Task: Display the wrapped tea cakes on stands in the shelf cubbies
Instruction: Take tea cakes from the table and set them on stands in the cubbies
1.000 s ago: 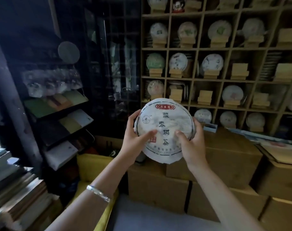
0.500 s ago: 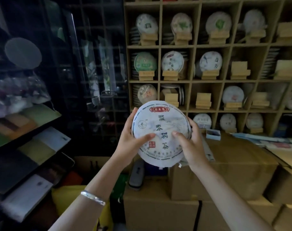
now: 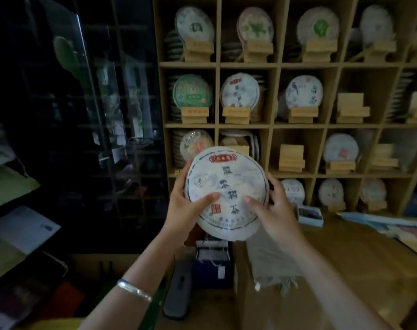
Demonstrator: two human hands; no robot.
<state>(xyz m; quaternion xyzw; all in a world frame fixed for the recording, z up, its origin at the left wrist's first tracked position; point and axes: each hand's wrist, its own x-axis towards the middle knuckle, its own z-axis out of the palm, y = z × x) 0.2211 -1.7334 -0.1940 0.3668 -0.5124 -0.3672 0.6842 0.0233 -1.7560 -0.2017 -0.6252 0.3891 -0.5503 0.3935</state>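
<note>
I hold the tea cake (image 3: pixel 226 194) upright in front of the shelf (image 3: pixel 271 126), left hand (image 3: pixel 188 208) and right hand (image 3: pixel 271 208) each with a grip on its rim. I should tilt it back onto the bare stand (image 3: pixel 291 158) just right of it.

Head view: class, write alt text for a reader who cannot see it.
Two hands, left hand and right hand, hold a wrapped tea cake upright before a wooden shelf of cubbies, some showing cakes on stands, some with an empty stand.
</note>
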